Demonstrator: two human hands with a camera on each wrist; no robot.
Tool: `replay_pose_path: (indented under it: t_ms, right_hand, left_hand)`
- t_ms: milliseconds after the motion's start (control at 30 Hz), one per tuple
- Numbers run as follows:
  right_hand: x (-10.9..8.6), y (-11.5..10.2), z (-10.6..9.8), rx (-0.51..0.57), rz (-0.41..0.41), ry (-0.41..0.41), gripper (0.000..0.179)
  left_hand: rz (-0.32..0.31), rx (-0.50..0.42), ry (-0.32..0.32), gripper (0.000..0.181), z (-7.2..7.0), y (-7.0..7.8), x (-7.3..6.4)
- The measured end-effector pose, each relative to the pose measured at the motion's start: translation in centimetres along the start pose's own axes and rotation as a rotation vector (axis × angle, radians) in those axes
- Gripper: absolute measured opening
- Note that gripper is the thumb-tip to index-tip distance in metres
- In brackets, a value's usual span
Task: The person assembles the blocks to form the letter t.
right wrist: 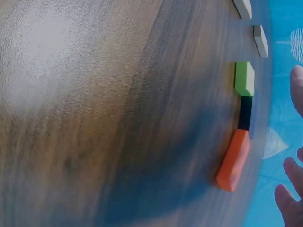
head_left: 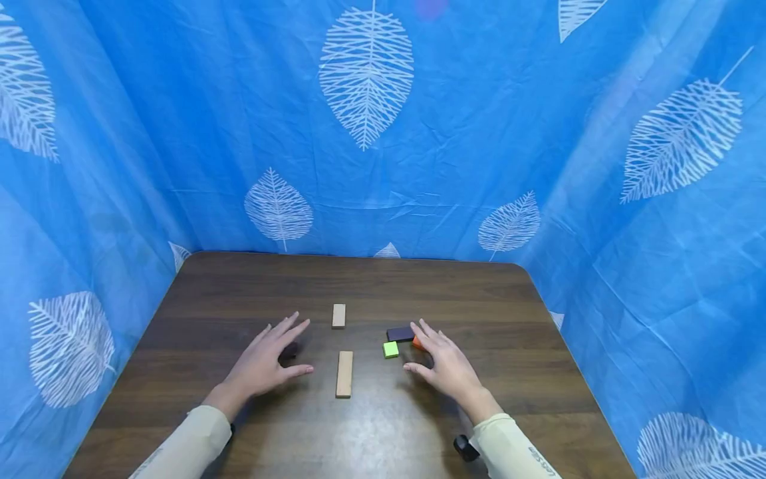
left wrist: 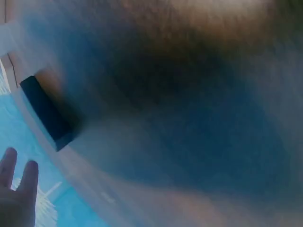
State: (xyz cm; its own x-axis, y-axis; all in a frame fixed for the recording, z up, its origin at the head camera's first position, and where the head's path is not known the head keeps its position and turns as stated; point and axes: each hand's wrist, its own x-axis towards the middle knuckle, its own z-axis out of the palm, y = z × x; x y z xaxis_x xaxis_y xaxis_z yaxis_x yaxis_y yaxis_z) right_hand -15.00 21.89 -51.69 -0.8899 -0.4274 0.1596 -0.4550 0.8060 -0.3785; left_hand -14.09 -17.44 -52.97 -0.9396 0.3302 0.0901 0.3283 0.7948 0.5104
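My left hand (head_left: 263, 364) is spread over the table's left side, fingers straight, gripping nothing. A dark block (head_left: 290, 351) lies beside it, partly hidden by the hand; the left wrist view shows this dark block (left wrist: 45, 112) whole. Over on the right, my right hand (head_left: 447, 370) hovers with extended fingers and holds nothing. Its fingertips overlap an orange block (head_left: 417, 343). Next to that lie a dark purple block (head_left: 399, 334) and a bright green block (head_left: 390, 349). Between the hands are a long plain wooden block (head_left: 344, 374) and a shorter wooden block (head_left: 338, 316).
The brown wood-grain table (head_left: 371, 279) has rounded far corners. A blue curtain (head_left: 443, 133) with white leaf prints surrounds its back and sides. A small black object (head_left: 465, 448) sits at the right wrist, by the sleeve.
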Motion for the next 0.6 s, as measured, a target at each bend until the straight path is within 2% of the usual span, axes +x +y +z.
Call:
replay_pose_path:
  t_ms: [133,233,367,500,600]
  right_hand:
    - [-0.1,0.9,1.3,0.172,0.096,0.078,0.072]
    - [0.0,1.6,2.1,0.281,0.143,0.135,0.063]
    - [0.3,2.6,2.6,0.357,0.219,0.178,0.060]
    - [0.3,3.3,2.8,0.413,0.319,0.171,0.063]
    - [0.3,3.6,3.1,0.438,0.383,0.166,0.063]
  left_hand:
    - [-0.101,-0.197,0.038,0.078,0.3,-1.0,-0.5]
    - [-0.145,-0.280,0.064,0.071,0.4,-1.8,-0.8]
    - [-0.206,-0.330,0.070,0.065,0.4,-2.7,-0.9]
    - [-0.263,-0.338,0.046,0.061,0.4,-3.3,-0.8]
    - [-0.283,-0.329,0.053,0.055,0.4,-3.6,-0.8]
